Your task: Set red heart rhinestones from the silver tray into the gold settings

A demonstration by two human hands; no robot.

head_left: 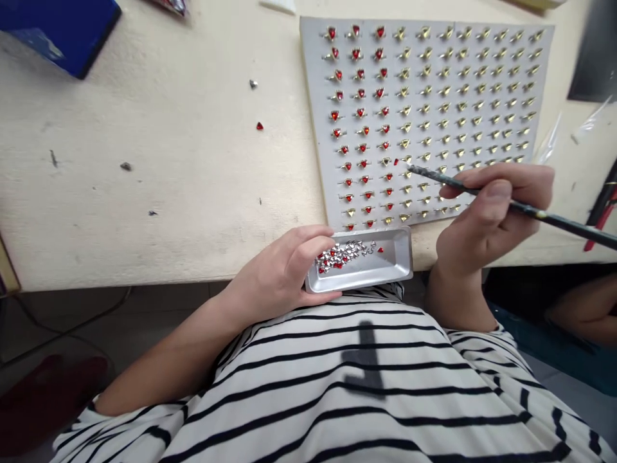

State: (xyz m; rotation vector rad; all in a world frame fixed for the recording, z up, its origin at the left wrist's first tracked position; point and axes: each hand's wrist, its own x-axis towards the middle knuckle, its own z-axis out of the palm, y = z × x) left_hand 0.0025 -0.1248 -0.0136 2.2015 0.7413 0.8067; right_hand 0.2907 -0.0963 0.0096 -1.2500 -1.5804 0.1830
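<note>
My left hand (284, 263) grips a shallow silver metal tray (390, 257) by its near left corner. A heap of small silver and red gems (342, 255) lies in the tray. My right hand (491, 212) holds a thin dark pick-up stick (525, 208) like a pencil, its tip over a grey pegboard (542, 64). The board carries rows of small gold settings (463, 83). Red gems sit in the settings on its left side. A loose red gem (396, 161) lies close to the stick's tip.
The board and tray rest on a cream, scuffed table (168, 161), with a stray red gem (259, 126) and a silver piece (253, 84) on it. A blue box (58, 32) stands at the far left. Another person's arm (590, 312) shows at lower right.
</note>
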